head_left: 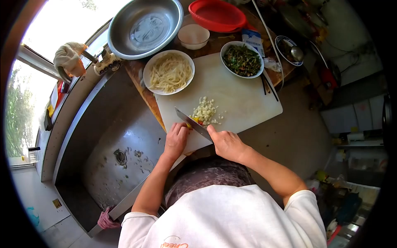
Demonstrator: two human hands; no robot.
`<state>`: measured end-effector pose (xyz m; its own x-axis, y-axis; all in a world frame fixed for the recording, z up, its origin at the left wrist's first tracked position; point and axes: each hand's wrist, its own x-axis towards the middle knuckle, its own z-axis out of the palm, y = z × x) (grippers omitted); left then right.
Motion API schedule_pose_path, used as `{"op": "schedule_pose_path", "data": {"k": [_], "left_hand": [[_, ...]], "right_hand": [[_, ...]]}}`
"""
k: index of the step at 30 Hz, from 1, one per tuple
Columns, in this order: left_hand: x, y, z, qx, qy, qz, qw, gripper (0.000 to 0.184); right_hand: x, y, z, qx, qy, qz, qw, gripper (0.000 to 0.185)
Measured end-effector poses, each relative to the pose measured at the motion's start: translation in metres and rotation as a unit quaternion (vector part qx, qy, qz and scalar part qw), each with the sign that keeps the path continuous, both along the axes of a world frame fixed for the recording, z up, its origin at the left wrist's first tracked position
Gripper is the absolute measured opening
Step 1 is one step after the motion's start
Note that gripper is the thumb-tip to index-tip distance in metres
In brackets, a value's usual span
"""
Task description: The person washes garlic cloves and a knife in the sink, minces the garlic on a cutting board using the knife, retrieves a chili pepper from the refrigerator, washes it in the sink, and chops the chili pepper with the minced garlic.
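My right hand (226, 144) is wrapped round the handle of a knife (193, 125), whose blade points up and left across the white cutting board (244, 105). My left hand (176, 139) has its fingers curled at the blade's left side, against small yellow pieces (190, 126). Bits of red and yellow lie by the blade. Just beyond them is a pile of chopped pale pieces (204, 109). A plate of pale shreds (170, 72) stands at the board's upper left corner, and a bowl of chopped greens (242, 60) at its upper right.
A metal sink (124, 136) with scraps round its drain lies left of the board. Behind stand a large metal basin (145, 27), a small bowl (193, 36) and a red basin (217, 15). Dark chopsticks (269, 87) overhang the board's right edge. A plate with a spoon (289, 50) is farther right.
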<state>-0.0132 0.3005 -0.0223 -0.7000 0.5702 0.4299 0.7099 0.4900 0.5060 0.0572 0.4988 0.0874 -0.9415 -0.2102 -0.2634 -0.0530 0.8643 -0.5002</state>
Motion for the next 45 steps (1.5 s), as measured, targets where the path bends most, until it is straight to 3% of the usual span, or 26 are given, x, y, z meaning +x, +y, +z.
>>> {"op": "schedule_pose_path", "data": {"k": [4, 13, 17, 21, 26, 33, 39, 40, 45], "left_hand": [[0.000, 0.000, -0.003, 0.001, 0.005, 0.006, 1.000, 0.012], [0.001, -0.011, 0.011, -0.022, -0.009, -0.021, 1.000, 0.011], [0.002, -0.008, 0.007, -0.018, -0.011, -0.017, 1.000, 0.010], [0.001, -0.006, 0.007, -0.016, -0.007, -0.005, 1.000, 0.009], [0.002, -0.007, 0.012, -0.031, 0.025, 0.008, 0.999, 0.010], [0.001, -0.009, 0.002, -0.024, 0.000, 0.008, 1.000, 0.012], [0.003, -0.013, 0.009, -0.017, 0.015, 0.004, 1.000, 0.015], [0.003, -0.015, 0.011, -0.016, 0.023, -0.002, 1.000, 0.015], [0.001, -0.012, 0.002, -0.023, -0.004, 0.004, 1.000, 0.015]], "right_hand": [[-0.005, 0.002, 0.022, 0.000, -0.034, 0.025, 0.999, 0.040], [0.005, -0.005, -0.017, 0.006, 0.015, -0.006, 1.000, 0.052], [-0.005, 0.002, 0.009, -0.027, 0.007, 0.025, 0.999, 0.041], [-0.001, 0.003, 0.012, -0.013, -0.037, 0.033, 0.999, 0.047], [0.009, 0.000, -0.026, -0.010, 0.024, 0.003, 1.000, 0.048], [-0.001, 0.003, 0.013, -0.010, -0.003, 0.042, 0.999, 0.047], [0.010, -0.006, -0.019, 0.022, -0.009, 0.009, 1.000, 0.046], [0.010, -0.005, -0.021, 0.010, 0.049, 0.001, 0.999, 0.041], [0.001, -0.001, 0.012, 0.009, -0.002, 0.020, 1.000, 0.033]]}}
